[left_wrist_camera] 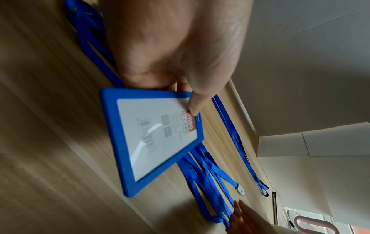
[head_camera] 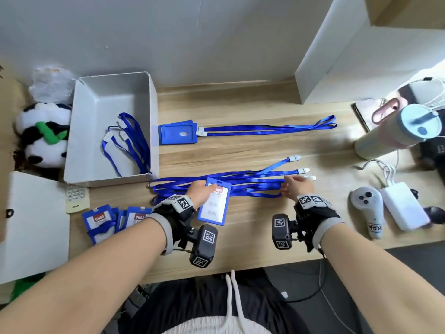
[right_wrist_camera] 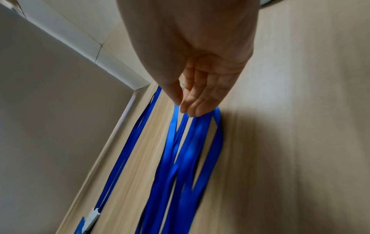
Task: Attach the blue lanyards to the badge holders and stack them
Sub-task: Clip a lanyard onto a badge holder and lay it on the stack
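My left hand (head_camera: 204,192) grips a blue badge holder (head_camera: 213,204) by its top edge, thumb on the front (left_wrist_camera: 197,101), tilted just above the desk. Several loose blue lanyards (head_camera: 252,184) lie across the desk under it, white clips (head_camera: 303,170) pointing right. My right hand (head_camera: 287,186) hovers over their right part, fingers straight, fingertips (right_wrist_camera: 190,109) at the straps (right_wrist_camera: 180,158), holding nothing. Further back lies a stack of holders (head_camera: 178,133) with lanyards (head_camera: 265,128) attached. More holders (head_camera: 113,220) are heaped at the front left.
A grey box (head_camera: 154,112) at the back left holds more lanyards (head_camera: 131,141). Around it are a panda plush (head_camera: 43,136), a remote (head_camera: 75,198) and a white lid (head_camera: 31,225). On the right stand a lidded cup (head_camera: 397,133), a controller (head_camera: 370,213) and a white adapter (head_camera: 404,208).
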